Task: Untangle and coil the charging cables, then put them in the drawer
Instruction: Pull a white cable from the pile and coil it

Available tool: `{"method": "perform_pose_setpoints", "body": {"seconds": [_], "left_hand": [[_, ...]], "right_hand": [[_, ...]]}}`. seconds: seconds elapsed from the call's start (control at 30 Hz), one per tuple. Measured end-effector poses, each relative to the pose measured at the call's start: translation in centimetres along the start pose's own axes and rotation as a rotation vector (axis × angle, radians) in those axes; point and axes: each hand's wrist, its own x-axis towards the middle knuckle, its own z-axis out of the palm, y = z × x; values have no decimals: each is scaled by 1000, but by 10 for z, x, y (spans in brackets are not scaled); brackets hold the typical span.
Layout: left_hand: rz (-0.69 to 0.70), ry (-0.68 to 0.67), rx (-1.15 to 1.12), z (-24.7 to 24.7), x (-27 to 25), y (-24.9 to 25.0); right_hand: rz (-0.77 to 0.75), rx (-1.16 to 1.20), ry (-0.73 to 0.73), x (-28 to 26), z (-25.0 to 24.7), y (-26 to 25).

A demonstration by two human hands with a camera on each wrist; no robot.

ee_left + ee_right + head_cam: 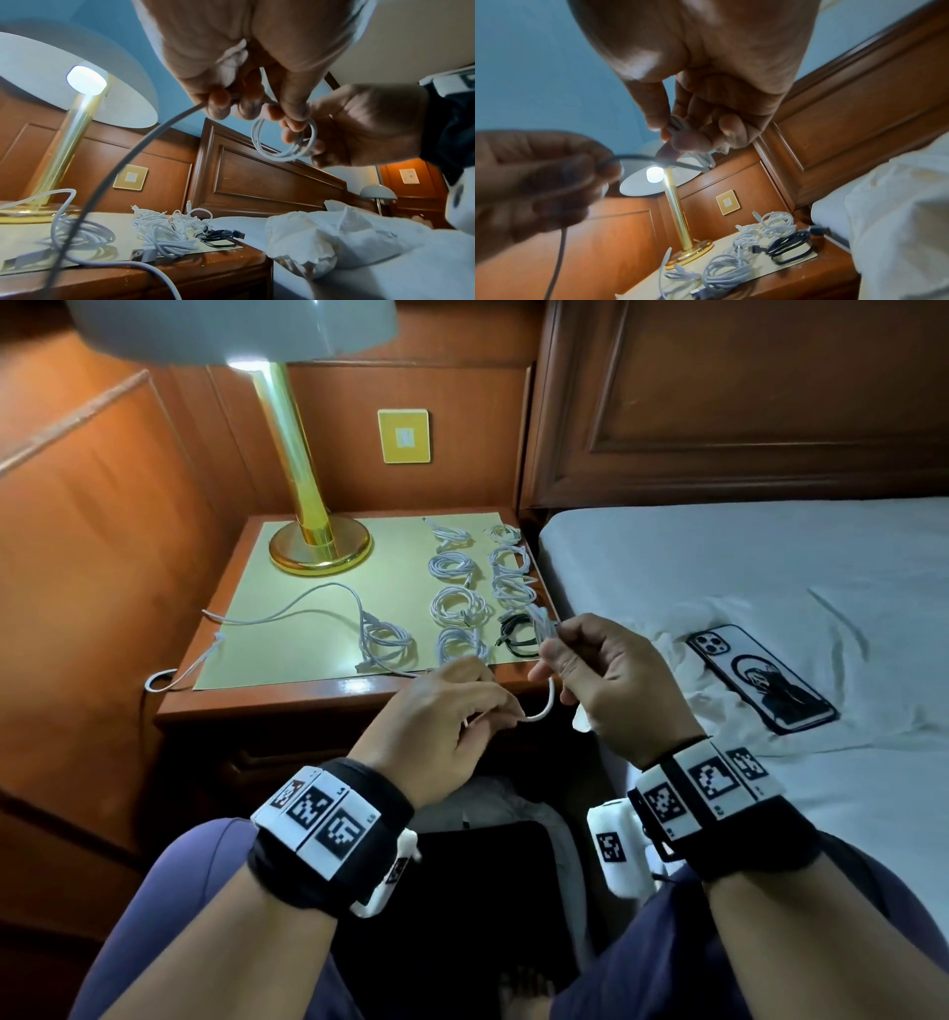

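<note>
My right hand (611, 680) pinches a small white coil (284, 140) between thumb and fingers, its loops hanging just below the fingertips. From that pinch a short slack bend of the same white cable (539, 711) drops and crosses to my left hand (452, 711), which is curled round the strand and sits level with the right, just beside it. Past the left hand the cable runs away and down to the nightstand (287, 706), where its loose remainder (382, 642) lies ahead and to the left of both hands. So the free length feeds in from the left; I judge the left hand should pay it toward the coil. The finished coils (457, 603) lie straight ahead of the grip.
</note>
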Motion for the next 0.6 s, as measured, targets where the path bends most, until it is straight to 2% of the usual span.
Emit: {"method": "perform_pose_setpoints", "body": {"seconds": [0.13,0.27,0.43,0.6], "left_hand": [[-42,157,24,-7,-1,-1],[-87,305,38,-10,-1,-6],[-112,374,55,-9,1,-12],[-145,410,19,-8,0,-16]], "right_hand": [[24,-74,-148,0,6,1],[65,19,-250,0,14,-2],[163,178,-328,2,22,-5],[284,374,-338,1,19,-12]]}}
